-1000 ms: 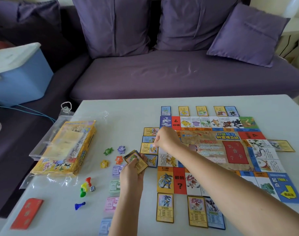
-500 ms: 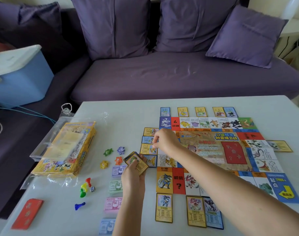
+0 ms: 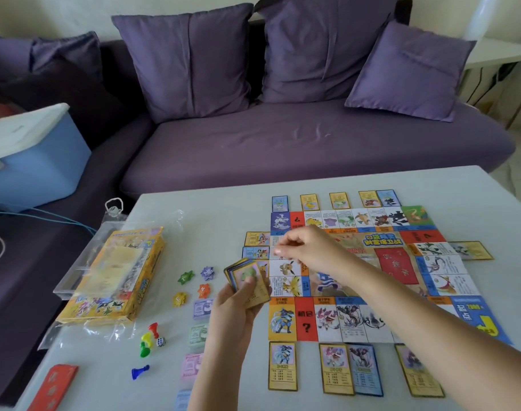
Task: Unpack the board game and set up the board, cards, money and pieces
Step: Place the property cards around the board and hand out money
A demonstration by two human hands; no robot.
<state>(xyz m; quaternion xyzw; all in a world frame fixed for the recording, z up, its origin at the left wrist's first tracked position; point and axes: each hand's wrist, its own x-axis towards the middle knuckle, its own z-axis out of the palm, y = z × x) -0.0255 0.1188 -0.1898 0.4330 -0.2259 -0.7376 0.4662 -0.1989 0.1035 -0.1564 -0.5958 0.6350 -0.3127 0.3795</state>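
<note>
Closest in, a row of dealt cards (image 3: 283, 366) lies flat on the bench (image 3: 194, 221), just beside the near edge of the board (image 3: 395, 262). Just past that row, the left hand (image 3: 234, 312) grips the stack of cards (image 3: 247, 280), slightly fanned, with the thumb on the top card's face. The cards look thin, light and glossy, so they probably slide over one another. The top one is best pushed off with the thumb and pinched by a short edge; once flat on the bench, a card would want lifting by a corner. Farther on, the right hand (image 3: 306, 250) hovers over the board's left edge with its fingers curled; I cannot tell whether it pinches a card. The board looks like a thin printed sheet spread flat, and is likely to shift if a wrist drags across it.
</note>
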